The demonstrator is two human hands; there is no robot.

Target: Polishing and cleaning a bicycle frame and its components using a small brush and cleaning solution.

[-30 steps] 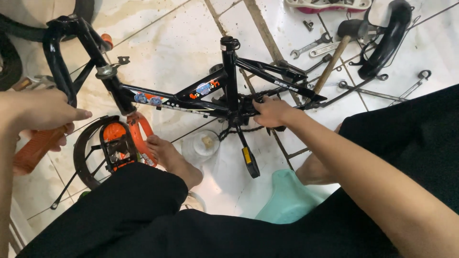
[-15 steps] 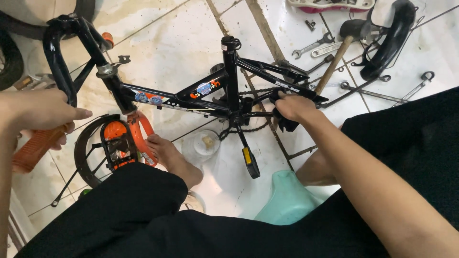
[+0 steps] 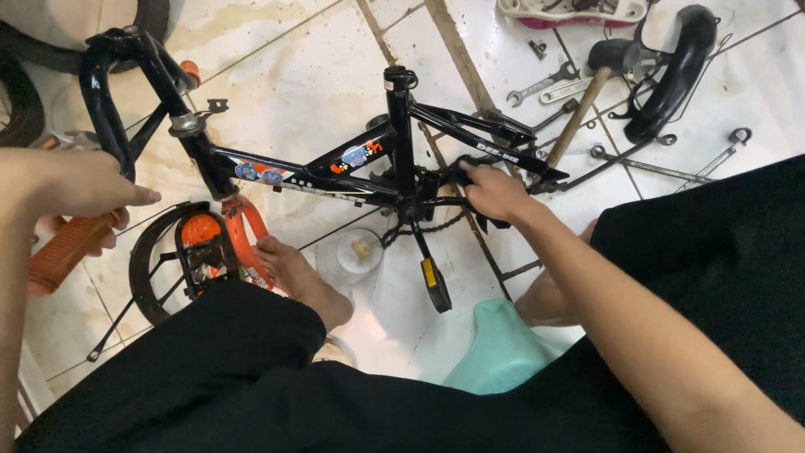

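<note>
Right hand (image 3: 495, 191) grips chain (image 3: 419, 228) (tub (image 3: 352, 254) nearby)

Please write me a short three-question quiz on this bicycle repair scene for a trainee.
1. True or false: the right hand rests on the black bicycle frame near the chain.
2. What does the left hand grip? A) the hammer B) the orange handlebar grip C) a spanner
3. Which tool lies on the tiles above the right hand?

Key:
1. True.
2. B, the orange handlebar grip.
3. The wooden-handled hammer.
</note>
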